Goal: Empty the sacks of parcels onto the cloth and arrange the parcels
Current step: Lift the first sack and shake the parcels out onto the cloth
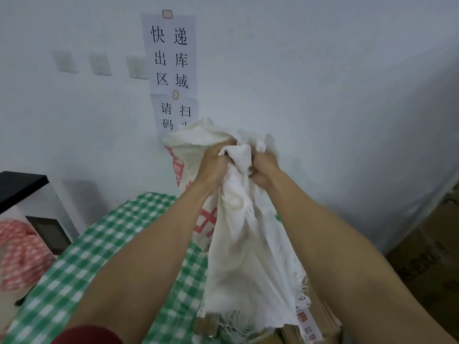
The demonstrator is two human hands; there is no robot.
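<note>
Left hand and right hand are side by side, both fisted tight on the bunched top of 1 white woven sack. We hold it up in front of the wall, above the green checked cloth.

- Sack hangs limp, frayed open edge at the bottom. It looks slack and mostly empty, so we judge it light now.
- Fabric is soft, thin woven plastic and likely slick. It collapses in the grip and gives no stiffness to push against.
- Loose threads at the hem could snag on parcel corners.
- Best hold, as we judge it: the 2 bottom corners or the gathered closed end, as now. A fistful of bunched fabric slips less than a flat pinch.
- Brown flat parcels lie under the open end, on or at the cloth's near edge; we can't tell exactly which. They look like card mailers: stiff, light, not fragile. Take them by the edges to arrange.
- We can't see whether anything is left inside the sack.
</note>
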